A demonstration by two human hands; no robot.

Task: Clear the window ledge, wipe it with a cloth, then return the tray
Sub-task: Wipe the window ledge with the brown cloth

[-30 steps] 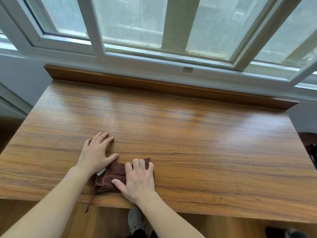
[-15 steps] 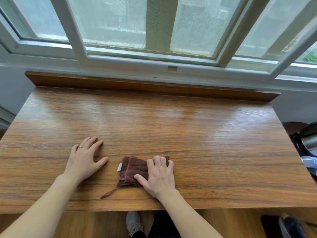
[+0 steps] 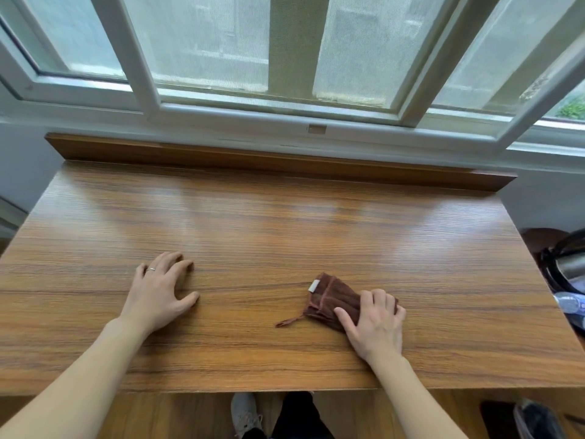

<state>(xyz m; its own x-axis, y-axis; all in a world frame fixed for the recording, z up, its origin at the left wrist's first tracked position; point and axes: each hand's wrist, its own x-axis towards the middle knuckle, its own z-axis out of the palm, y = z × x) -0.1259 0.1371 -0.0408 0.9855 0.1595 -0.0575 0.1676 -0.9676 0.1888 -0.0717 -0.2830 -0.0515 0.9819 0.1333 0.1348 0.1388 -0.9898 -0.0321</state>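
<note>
The wooden ledge (image 3: pixel 285 236) spans nearly the whole view in front of me, its brown grain running left to right, with a raised wooden strip (image 3: pixel 278 163) along the far edge under the white window frame (image 3: pixel 285 112). My left hand (image 3: pixel 158 289) rests palm down on the bare wood at the near left, fingers spread and lightly bent, thumb out to the side, holding nothing; a ring (image 3: pixel 150 269) sits on one finger. My right hand (image 3: pixel 373 324) lies flat on the cloth (image 3: pixel 332 301) at the near right, fingers straight and pressing it down onto the ledge. The cloth is dark brown, folded into a narrow bundle, set at a slant, with a small white tag (image 3: pixel 314 286) at its far end and a thin loop (image 3: pixel 289 321) trailing to its left.
</note>
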